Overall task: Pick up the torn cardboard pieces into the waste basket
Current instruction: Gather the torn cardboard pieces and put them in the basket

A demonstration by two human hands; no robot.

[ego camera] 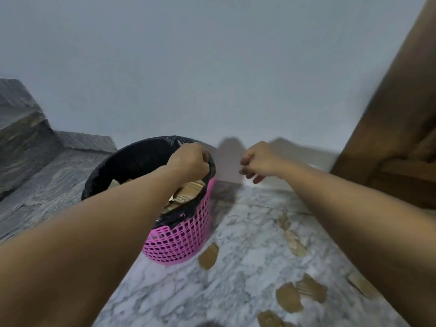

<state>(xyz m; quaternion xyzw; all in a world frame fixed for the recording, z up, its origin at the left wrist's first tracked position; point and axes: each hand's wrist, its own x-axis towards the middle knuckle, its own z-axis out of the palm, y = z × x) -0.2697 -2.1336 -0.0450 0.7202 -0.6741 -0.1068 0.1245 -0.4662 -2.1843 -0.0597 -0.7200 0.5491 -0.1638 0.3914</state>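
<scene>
A pink mesh waste basket [181,241] with a black liner stands on the marble floor [247,232]. Torn cardboard pieces [188,192] lie inside it. My left hand [188,159] is at the basket's far right rim, fingers closed around the liner edge. My right hand [257,161] hovers to the right of the basket, blurred, with its fingers loosely apart and nothing in them. Several brown cardboard pieces lie on the floor: one [208,256] beside the basket, a pair [289,297] nearer me, a strip [295,241] under my right forearm.
Grey stone steps [35,161] rise at the left, right behind the basket. A brown wooden piece of furniture or door [389,138] stands at the right. A plain grey wall [212,67] closes off the back.
</scene>
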